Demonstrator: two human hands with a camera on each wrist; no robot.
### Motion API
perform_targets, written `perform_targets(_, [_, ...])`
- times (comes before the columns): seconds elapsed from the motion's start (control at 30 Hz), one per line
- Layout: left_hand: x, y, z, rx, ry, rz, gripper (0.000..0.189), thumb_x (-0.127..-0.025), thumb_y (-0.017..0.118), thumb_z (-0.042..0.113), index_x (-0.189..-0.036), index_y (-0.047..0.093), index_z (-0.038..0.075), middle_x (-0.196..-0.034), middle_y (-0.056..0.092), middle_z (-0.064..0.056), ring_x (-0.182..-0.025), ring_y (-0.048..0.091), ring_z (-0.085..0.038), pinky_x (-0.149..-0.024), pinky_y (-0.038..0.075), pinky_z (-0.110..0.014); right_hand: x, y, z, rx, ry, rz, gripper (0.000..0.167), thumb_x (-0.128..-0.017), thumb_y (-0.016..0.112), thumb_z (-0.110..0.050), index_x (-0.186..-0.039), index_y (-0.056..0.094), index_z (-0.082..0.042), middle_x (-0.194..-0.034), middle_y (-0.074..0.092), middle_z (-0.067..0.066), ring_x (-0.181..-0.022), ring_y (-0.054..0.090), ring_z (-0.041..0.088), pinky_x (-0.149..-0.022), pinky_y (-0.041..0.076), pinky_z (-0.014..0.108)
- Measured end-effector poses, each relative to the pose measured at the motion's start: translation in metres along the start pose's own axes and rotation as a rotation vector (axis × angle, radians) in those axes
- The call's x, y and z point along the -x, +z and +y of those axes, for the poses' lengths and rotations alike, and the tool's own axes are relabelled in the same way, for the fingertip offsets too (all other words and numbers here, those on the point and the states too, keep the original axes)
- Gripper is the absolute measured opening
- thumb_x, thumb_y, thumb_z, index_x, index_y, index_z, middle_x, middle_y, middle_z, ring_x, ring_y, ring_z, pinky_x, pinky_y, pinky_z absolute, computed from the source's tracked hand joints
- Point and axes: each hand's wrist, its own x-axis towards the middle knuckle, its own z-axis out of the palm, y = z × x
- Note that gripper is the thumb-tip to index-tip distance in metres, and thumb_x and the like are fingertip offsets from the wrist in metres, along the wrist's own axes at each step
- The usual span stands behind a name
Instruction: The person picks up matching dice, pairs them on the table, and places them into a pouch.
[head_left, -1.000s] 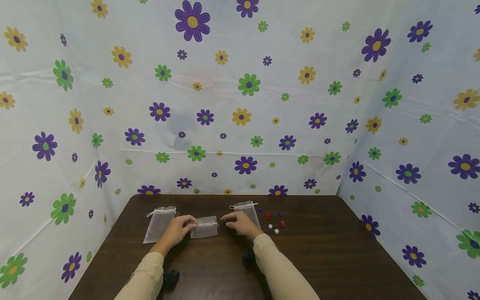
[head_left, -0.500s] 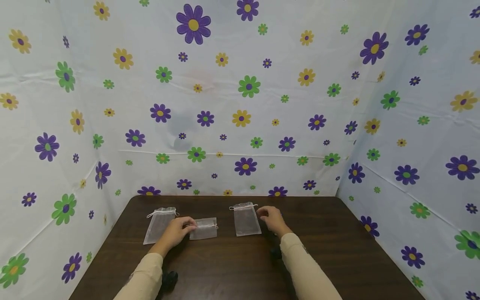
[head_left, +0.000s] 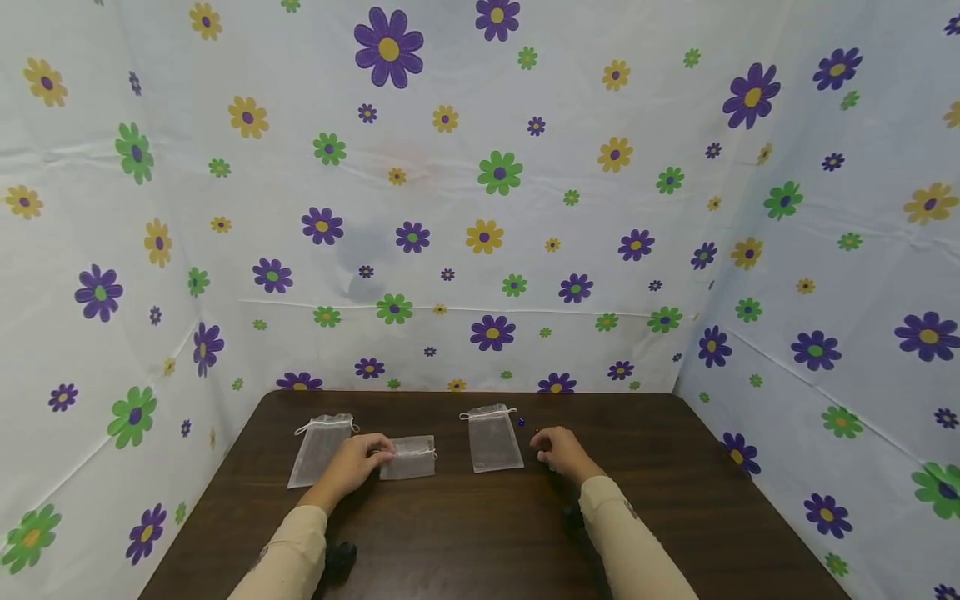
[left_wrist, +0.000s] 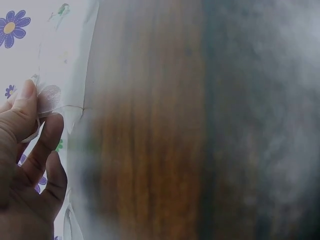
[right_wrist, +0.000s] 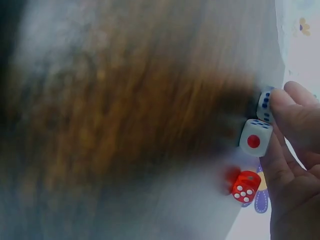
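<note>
In the head view my left hand [head_left: 362,461] pinches the left end of a small white organza drawstring bag [head_left: 415,468], folded over on the table. The left wrist view shows the sheer bag fabric [left_wrist: 49,99] between thumb and fingers, with its thin cord hanging. My right hand [head_left: 566,454] reaches down over the dice; its thumb and fingers pinch a white die with blue pips [right_wrist: 264,108]. Right beside that sits another white die [right_wrist: 256,137], its red single pip showing. A translucent red die [right_wrist: 246,186] lies close by. The hand hides other dice in the head view.
Two more sheer drawstring bags lie flat: one at the left [head_left: 315,454], partly behind my left forearm, and one in the middle [head_left: 495,442]. A blue die [head_left: 521,422] rests near the middle bag. Flowered cloth [head_left: 480,275] encloses the dark wooden table [head_left: 465,533].
My right hand has moved right, from between the folded bag and the middle bag to the dice, then slightly nearer to me onto a white die. The left hand keeps its place.
</note>
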Motion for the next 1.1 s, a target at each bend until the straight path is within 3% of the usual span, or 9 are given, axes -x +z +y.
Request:
perform_targets(0.1, [0.001, 0.000, 0.000, 0.003, 0.010, 0.008, 0.007, -0.093, 0.073, 0.010, -0.088, 0.072, 0.015, -0.089, 0.071, 0.005, -0.084, 0.064, -0.014, -0.077, 0.053, -0.038, -0.002, 0.001, 0.001, 0.022, -0.027, -0.002, 0.019, -0.084, 0.071, 0.015, -0.095, 0.073, 0.000, -0.090, 0.069, 0.010, -0.083, 0.062, 0.020, -0.078, 0.054, 0.040])
perform_targets(0.47, [-0.001, 0.001, -0.004, -0.003, -0.044, -0.015, 0.006, -0.094, 0.072, 0.013, -0.089, 0.072, 0.017, -0.090, 0.070, 0.006, -0.081, 0.062, -0.012, -0.075, 0.052, -0.034, -0.011, 0.006, -0.008, 0.022, -0.079, -0.008, 0.017, -0.088, 0.070, 0.011, -0.099, 0.074, -0.001, -0.100, 0.072, 0.009, -0.099, 0.067, 0.030, -0.098, 0.047, 0.056])
perform_targets(0.67, [0.000, 0.001, -0.002, -0.007, -0.059, -0.010, 0.006, -0.093, 0.073, 0.014, -0.088, 0.071, 0.015, -0.089, 0.070, 0.006, -0.081, 0.061, -0.012, -0.075, 0.052, -0.034, -0.013, 0.008, -0.010, -0.020, -0.044, -0.037, 0.017, -0.090, 0.070, 0.009, -0.103, 0.074, 0.000, -0.104, 0.072, 0.011, -0.101, 0.066, 0.031, -0.092, 0.053, 0.048])
perform_targets(1.1, [0.001, 0.001, -0.001, -0.010, -0.080, -0.017, 0.009, -0.093, 0.073, 0.017, -0.088, 0.071, 0.011, -0.090, 0.071, 0.004, -0.080, 0.061, -0.012, -0.074, 0.051, -0.033, -0.012, 0.014, -0.010, -0.068, -0.007, -0.020, 0.018, -0.089, 0.069, 0.010, -0.103, 0.075, -0.001, -0.102, 0.071, 0.009, -0.099, 0.066, 0.028, -0.090, 0.053, 0.048])
